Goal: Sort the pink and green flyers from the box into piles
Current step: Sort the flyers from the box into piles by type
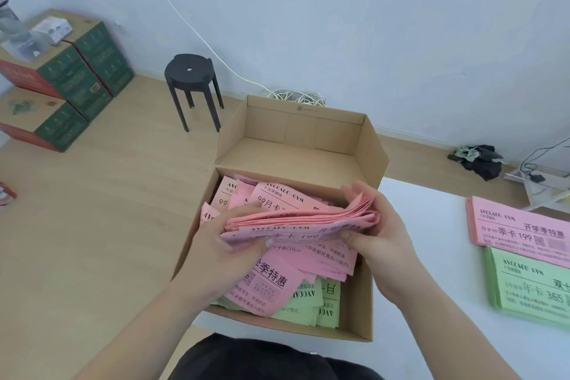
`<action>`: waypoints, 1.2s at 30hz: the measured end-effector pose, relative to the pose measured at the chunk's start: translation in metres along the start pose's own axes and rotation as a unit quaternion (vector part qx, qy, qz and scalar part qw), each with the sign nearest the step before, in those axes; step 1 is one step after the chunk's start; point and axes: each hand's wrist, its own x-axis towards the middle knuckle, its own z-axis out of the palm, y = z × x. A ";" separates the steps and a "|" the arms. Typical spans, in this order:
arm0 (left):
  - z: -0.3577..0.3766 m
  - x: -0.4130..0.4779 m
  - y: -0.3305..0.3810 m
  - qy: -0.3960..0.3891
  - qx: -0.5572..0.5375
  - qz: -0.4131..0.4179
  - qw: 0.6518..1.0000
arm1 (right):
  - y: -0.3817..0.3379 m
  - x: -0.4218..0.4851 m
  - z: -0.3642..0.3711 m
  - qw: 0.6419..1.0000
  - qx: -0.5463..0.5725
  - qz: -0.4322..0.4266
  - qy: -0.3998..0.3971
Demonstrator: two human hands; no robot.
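Over the open cardboard box (365, 296), the left grip (228, 245) and right grip (381, 236) each clasp one end of a sheaf of pink flyers (296, 220), probably squaring it for the pink pile (518, 233) beside the green pile (533, 288) on the counter (431, 271).

Both bare forearms reach from the bottom edge toward mid-frame. The left hand (237, 244) and right hand (374, 233) grip opposite ends of a stack of pink flyers (302, 220), thumbs on the near side and fingers curled behind.
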 end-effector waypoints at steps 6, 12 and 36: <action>0.003 0.007 0.020 0.007 0.054 0.017 0.998 | -0.002 0.009 0.002 0.997 0.069 0.020 0.029; -0.002 0.024 0.048 -0.039 0.020 -0.016 0.999 | -0.030 0.001 -0.020 0.992 0.096 0.040 -0.067; -0.077 0.040 -0.013 -0.192 0.576 0.274 0.746 | -0.015 -0.026 0.003 0.993 -0.044 -0.039 0.107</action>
